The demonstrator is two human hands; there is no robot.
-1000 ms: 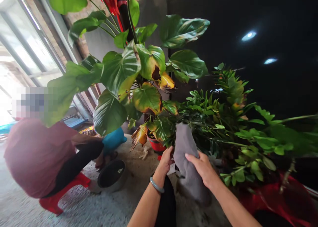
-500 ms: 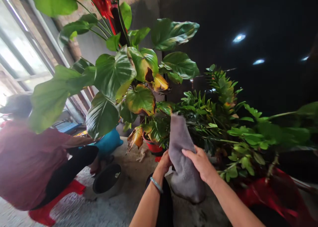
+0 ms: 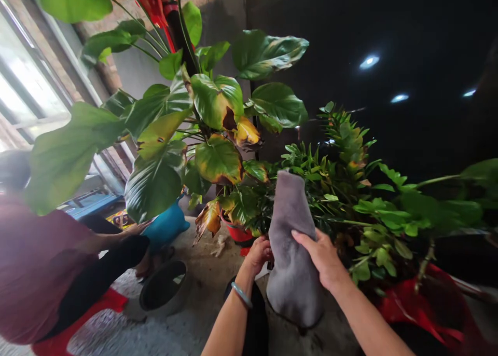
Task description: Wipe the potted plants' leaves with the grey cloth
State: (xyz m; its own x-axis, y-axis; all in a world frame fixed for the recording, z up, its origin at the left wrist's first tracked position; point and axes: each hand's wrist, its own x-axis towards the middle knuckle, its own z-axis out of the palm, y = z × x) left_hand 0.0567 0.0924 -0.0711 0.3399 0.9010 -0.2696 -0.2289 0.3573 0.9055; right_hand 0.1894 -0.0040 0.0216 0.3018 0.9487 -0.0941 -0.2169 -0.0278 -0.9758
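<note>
A long, soft grey plush piece (image 3: 291,216) stands nearly upright before me, narrow and squared at its top, wider and bulging below. Along its lower end runs a dark edge. My right hand (image 3: 324,255) grips it from the right, thumb across the front, fingers behind. On the other side, my left hand (image 3: 259,255), with a pale bangle at the wrist, has its fingers curled against the left edge of the plush; what they hold, if anything, is hidden.
Tall potted leaves (image 3: 218,156) and lower green plants (image 3: 342,185) crowd behind the plush. At left a person (image 3: 50,257) sits on a red stool (image 3: 93,314) with a blue plush piece (image 3: 165,229). A dark bucket (image 3: 163,288) stands between us. Red material (image 3: 428,309) lies at right.
The grey plush has tipped more upright, its top shifting right and slightly up. Both hands stay at its sides. The view has turned a little to the right.
</note>
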